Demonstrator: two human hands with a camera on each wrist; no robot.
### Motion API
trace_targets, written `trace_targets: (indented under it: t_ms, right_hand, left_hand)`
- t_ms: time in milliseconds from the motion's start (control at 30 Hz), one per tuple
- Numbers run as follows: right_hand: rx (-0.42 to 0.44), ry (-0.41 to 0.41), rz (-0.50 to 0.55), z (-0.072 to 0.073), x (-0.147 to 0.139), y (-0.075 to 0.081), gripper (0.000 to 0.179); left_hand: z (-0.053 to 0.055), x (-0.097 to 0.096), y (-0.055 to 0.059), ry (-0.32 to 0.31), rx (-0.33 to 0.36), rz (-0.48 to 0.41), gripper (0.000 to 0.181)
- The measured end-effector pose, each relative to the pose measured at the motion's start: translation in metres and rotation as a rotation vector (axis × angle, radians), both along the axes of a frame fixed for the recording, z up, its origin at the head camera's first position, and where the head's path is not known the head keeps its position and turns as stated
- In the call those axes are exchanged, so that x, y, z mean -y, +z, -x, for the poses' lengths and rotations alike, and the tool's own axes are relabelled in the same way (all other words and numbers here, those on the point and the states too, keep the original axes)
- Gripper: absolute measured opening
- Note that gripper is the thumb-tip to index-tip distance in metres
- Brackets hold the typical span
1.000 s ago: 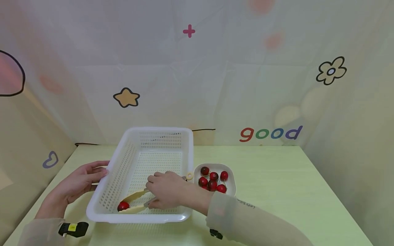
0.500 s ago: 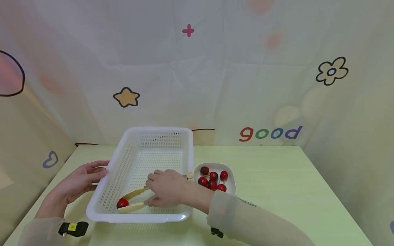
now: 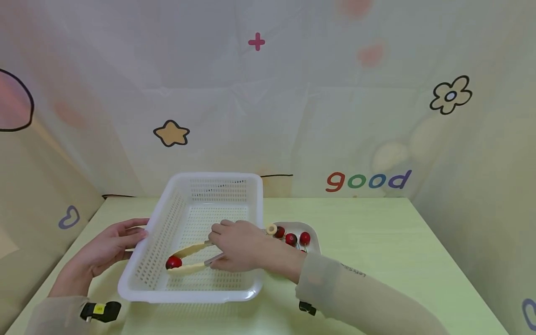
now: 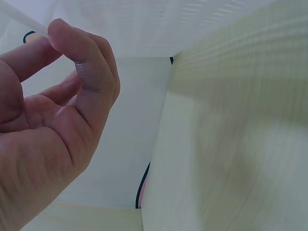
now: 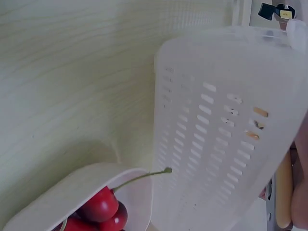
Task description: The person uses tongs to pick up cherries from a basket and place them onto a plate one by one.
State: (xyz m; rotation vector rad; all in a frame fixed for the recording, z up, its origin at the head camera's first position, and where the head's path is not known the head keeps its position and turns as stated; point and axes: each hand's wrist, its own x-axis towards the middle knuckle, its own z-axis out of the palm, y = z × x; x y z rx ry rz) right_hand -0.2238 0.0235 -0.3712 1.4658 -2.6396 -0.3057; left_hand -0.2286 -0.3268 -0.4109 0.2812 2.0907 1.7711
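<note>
My right hand point(image 3: 240, 246) grips a pair of tongs point(image 3: 190, 269) with pale yellow ends, over the inside of a white perforated basket point(image 3: 188, 297). A red cherry point(image 3: 173, 262) sits between the tips of the tongs, near the basket's front left corner. At the basket's left side, my left hand point(image 3: 113, 244) holds the rim between thumb and fingers; the left wrist view shows those fingers point(image 4: 94, 77) curled at the edge. Just right of the basket stands a small white dish point(image 3: 317, 249) with several cherries point(image 3: 291, 239), partly hidden by my right forearm.
Everything stands on a pale green table point(image 3: 377, 242) that runs out to the right. A patterned curtain point(image 3: 293, 116) closes off the back and both sides. In the right wrist view, one cherry stem point(image 5: 144, 178) sticks out over the dish's edge towards the basket.
My right hand has moved right and farther from me, taking the tongs and the cherry along, away from the basket's front corner. More of the dish is covered. The left hand stays put.
</note>
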Motion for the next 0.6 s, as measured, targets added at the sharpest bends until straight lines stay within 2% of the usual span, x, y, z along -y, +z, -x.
trace_targets:
  t_ms: [333,600]
  right_hand:
    - [-0.006,0.000,0.088,0.002,-0.027,0.009,0.051]
    - [0.041,-0.034,0.172,0.005,-0.054,0.013,0.051]
  left_hand:
    - [-0.001,0.001,-0.002,-0.015,-0.011,-0.026,0.061]
    - [0.000,0.001,-0.003,-0.021,-0.019,-0.072,0.051]
